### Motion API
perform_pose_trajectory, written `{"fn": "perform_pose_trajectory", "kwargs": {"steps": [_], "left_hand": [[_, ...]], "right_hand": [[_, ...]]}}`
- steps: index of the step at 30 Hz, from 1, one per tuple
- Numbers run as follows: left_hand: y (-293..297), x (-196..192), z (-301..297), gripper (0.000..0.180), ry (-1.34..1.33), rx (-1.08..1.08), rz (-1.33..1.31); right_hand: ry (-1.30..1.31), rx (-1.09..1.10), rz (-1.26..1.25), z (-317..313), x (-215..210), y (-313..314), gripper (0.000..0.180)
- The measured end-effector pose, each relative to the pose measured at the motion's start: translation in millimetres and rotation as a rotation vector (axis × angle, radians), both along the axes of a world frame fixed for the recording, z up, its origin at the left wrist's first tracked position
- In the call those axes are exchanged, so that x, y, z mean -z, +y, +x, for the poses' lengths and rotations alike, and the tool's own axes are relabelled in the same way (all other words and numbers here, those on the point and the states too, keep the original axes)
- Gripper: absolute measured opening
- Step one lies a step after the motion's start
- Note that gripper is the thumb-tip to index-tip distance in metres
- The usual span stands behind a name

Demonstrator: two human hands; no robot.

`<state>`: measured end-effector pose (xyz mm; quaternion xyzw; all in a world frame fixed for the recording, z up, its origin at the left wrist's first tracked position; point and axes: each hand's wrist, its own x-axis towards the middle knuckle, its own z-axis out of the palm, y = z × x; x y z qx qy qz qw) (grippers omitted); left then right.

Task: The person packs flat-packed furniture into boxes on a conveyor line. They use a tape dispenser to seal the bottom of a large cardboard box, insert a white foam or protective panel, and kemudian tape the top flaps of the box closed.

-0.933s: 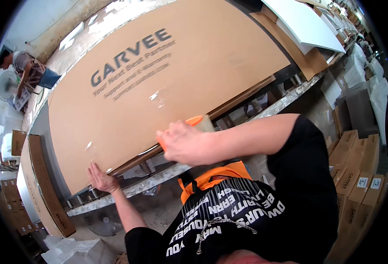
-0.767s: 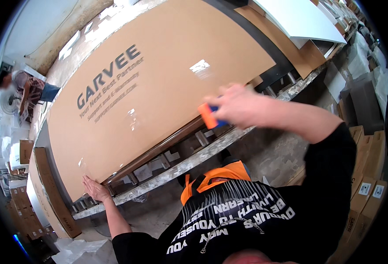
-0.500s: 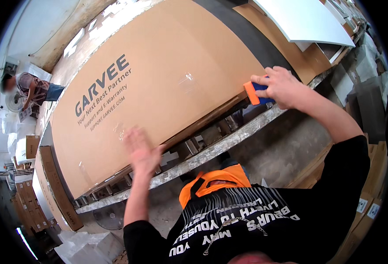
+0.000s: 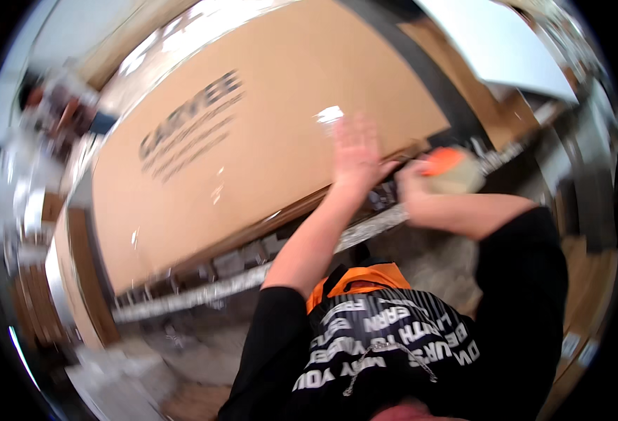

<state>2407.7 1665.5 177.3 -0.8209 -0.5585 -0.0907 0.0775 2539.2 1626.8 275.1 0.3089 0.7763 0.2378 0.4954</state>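
A large flat cardboard box [image 4: 281, 119] with dark print lies across the conveyor bench. Near its right end, my left hand [image 4: 357, 158] rests flat on the top by the near edge, fingers stretched out. A shiny patch of clear tape [image 4: 330, 114] shows just beyond the fingertips. My right hand [image 4: 412, 184] is closed around a tape dispenser [image 4: 444, 163] at the box's near right corner. The dispenser is orange with a pale tape roll, smeared by motion. Whether its tape touches the box cannot be made out.
Metal rollers and a pale worn rail [image 4: 235, 283] run under the near edge. White panels [image 4: 495, 45] and more cardboard lie beyond the right end. Another person [image 4: 70, 112] stands at the far left. Cartons [image 4: 88, 281] stand at the left end.
My left hand has moved right along the box to its right end. My right hand has come lower and turned the dispenser, so its roll now shows. The view has shifted slightly.
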Motion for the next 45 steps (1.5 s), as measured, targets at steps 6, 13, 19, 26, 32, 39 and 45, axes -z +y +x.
{"fn": "perform_pose_trajectory", "kwargs": {"steps": [6,13,19,26,32,39,45], "left_hand": [[-93.0,-74.5,-149.2,0.112,-0.054,-0.080,0.013],[-283.8,-87.0,-422.5,0.117,0.161,-0.582,0.060],[-324.7,-29.8,-461.5,0.113,0.177,-0.394,0.214],[-247.2,-39.4,-579.8,0.115,0.120,-0.119,0.320],[-179.6,-60.5,-686.8,0.125,0.342,-0.540,-0.234],[-136.4,-50.6,-500.9,0.085,-0.007,-0.196,-0.073],[-112.1,-80.4,-291.9,0.052,-0.266,0.420,-0.456]], "right_hand": [[0.796,0.663,-0.904,130.8,-41.6,5.5,0.066],[2.179,0.739,-0.955,73.9,39.2,14.2,0.093],[2.433,0.803,-0.947,12.4,32.6,14.4,0.086],[2.602,1.078,-1.004,-142.8,22.1,-53.4,0.076],[2.279,0.983,-1.111,-297.0,7.2,-87.8,0.080],[2.642,1.017,-0.765,-309.9,11.7,-24.3,0.074],[2.012,0.640,-0.346,-295.9,41.8,106.7,0.053]]}}
